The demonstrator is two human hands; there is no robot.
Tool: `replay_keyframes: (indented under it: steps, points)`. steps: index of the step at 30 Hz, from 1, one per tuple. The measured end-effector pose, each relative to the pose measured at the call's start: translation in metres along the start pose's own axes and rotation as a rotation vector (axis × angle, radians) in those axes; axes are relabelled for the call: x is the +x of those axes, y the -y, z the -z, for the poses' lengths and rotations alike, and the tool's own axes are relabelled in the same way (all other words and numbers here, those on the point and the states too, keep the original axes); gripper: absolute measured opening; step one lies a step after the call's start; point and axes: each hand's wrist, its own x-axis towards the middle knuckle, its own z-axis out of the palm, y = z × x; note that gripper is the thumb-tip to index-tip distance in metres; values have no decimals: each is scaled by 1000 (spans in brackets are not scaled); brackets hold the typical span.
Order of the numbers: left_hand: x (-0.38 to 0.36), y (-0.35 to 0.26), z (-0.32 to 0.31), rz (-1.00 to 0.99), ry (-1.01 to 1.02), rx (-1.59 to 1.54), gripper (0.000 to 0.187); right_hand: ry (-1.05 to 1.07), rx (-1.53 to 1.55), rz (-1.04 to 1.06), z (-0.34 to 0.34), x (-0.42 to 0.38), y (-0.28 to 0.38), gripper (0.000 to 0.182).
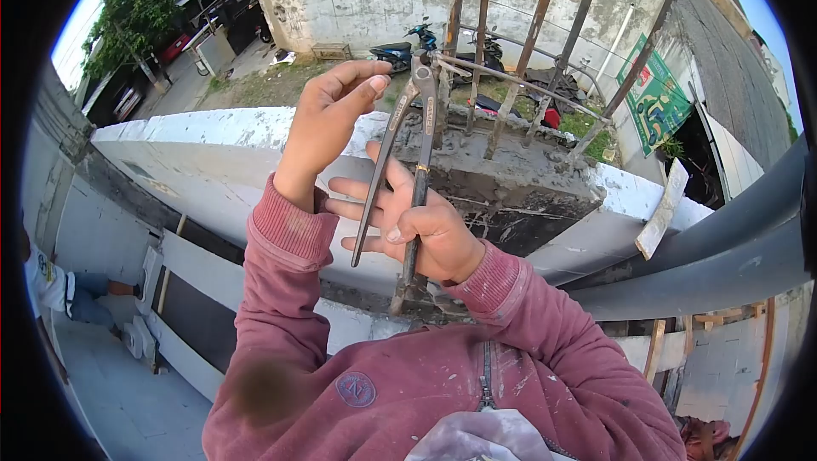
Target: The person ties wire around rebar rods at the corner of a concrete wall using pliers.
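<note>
A pair of long-handled end-cutting pincers (424, 112) stands upright in front of me, its handles spread apart. My right hand (434, 227) grips one handle between thumb and palm; the other fingers are stretched out behind the second handle. The jaws point up, right at the end of a thin horizontal steel bar (519, 82) among upright rebars (534, 23). My left hand (334, 116) is raised left of the jaws, thumb and fingertips closed together. I cannot tell what, if anything, lies in that pinch. Wet-looking grey mortar (519, 155) surrounds the rebar feet.
A white-topped block wall (204, 125) runs across below the hands. A loose board piece (662, 210) leans at right, beside a large grey pipe (715, 270). Parked motorbikes (407, 51) and a green banner (651, 104) lie beyond. A person (64, 287) is at lower left.
</note>
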Motion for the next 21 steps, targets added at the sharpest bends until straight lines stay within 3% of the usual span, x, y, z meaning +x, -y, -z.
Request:
replay_keyframes:
  steps: [4,8,11,15,18,21]
  points:
    - [17,-8,4,-48,47,-113,31,37,29,-76,7,-10,8,104]
    - [24,8,-11,-12,100,-236,30,-175,-171,-15,18,-32,20,106]
    - [28,4,-26,12,62,-223,31,-138,-38,-12,3,-18,15,105]
    - [25,-16,-28,81,14,-197,43,-231,106,53,-27,3,6,98]
    - [25,-13,-5,104,102,-118,55,-398,-20,10,-25,-7,-2,91]
    - [18,0,14,145,142,-109,58,-311,-83,-43,-4,-16,0,88]
